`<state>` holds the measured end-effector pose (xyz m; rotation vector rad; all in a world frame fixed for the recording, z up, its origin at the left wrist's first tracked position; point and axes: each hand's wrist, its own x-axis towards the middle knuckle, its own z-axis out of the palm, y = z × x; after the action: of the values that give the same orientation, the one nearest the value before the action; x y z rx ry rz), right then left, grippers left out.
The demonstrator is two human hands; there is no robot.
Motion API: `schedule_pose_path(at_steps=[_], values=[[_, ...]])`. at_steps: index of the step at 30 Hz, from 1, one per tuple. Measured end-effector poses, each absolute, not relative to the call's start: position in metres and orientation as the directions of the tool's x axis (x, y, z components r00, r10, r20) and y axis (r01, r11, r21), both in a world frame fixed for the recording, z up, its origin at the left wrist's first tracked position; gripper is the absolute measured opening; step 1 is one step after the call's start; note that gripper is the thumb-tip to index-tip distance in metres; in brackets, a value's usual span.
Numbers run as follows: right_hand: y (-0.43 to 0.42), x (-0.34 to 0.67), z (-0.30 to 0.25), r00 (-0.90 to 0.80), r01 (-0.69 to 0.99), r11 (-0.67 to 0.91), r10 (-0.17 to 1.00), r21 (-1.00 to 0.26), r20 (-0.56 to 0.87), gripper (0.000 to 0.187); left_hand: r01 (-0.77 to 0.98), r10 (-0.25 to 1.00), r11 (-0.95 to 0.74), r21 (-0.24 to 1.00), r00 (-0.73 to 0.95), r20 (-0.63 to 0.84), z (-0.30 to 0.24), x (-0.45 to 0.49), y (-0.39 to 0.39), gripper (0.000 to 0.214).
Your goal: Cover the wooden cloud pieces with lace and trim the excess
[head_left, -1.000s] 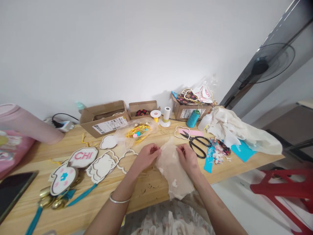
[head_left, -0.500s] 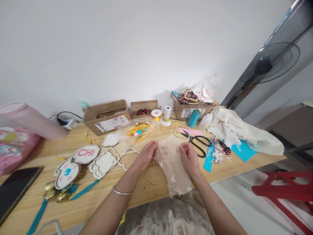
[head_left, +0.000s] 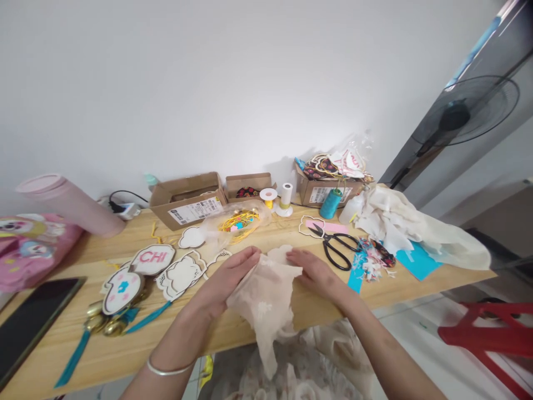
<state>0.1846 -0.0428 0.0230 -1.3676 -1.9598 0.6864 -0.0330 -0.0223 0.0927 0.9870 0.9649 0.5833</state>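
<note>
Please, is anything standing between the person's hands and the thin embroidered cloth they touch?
No, nothing visible stands in the way. The left hand and the right hand both rest directly on the sheer embroidered fabric, with no object between them and it.

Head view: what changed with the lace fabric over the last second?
The sheer beige embroidered fabric has slid left and now droops crumpled over the front edge of the pale wooden table. The left hand and right hand lie flat on it, no longer pinching. The black-handled scissors stayed put.
</note>
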Motion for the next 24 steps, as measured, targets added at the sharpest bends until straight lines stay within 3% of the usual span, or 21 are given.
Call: schedule_pose_path(at_steps=[3, 6, 9, 13, 18, 21, 24], values=[[-0.025, 0.173, 0.038, -0.289, 0.484, 0.322, 0.936, -0.814, 0.198, 0.03, 0.085, 0.732, 0.443, 0.892, 0.541, -0.415, 0.093, -0.036, -0.022, 0.027], [-0.027, 0.158, 0.066, -0.343, 0.333, 0.302, 0.921, -0.894, 0.183, 0.041, 0.188, 0.771, 0.261, 0.947, 0.55, -0.322, 0.096, -0.033, -0.017, 0.024], [-0.037, 0.149, 0.09, -0.385, 0.526, 0.302, 0.918, -0.795, 0.093, 0.038, 0.222, 0.846, 0.129, 0.966, 0.484, -0.224, 0.1, -0.027, -0.016, 0.025], [-0.043, 0.16, 0.111, -0.241, 0.719, 0.279, 0.959, -0.637, 0.148, 0.047, 0.024, 0.831, 0.259, 0.966, 0.504, -0.236, 0.096, -0.013, -0.033, 0.037], [-0.051, 0.194, 0.154, -0.114, 0.693, 0.325, 0.931, -0.643, 0.348, 0.039, -0.006, 0.598, 0.472, 0.882, 0.737, -0.315, 0.099, -0.005, -0.061, 0.037], [-0.065, 0.201, 0.18, -0.081, 0.593, 0.328, 0.933, -0.735, 0.351, 0.024, -0.071, 0.786, 0.319, 0.945, 0.577, -0.222, 0.13, -0.023, -0.054, 0.033], [-0.073, 0.189, 0.181, -0.021, 0.437, 0.234, 0.968, -0.869, 0.25, 0.026, -0.055, 0.891, 0.105, 0.993, 0.448, -0.069, 0.16, -0.046, -0.034, 0.023]])
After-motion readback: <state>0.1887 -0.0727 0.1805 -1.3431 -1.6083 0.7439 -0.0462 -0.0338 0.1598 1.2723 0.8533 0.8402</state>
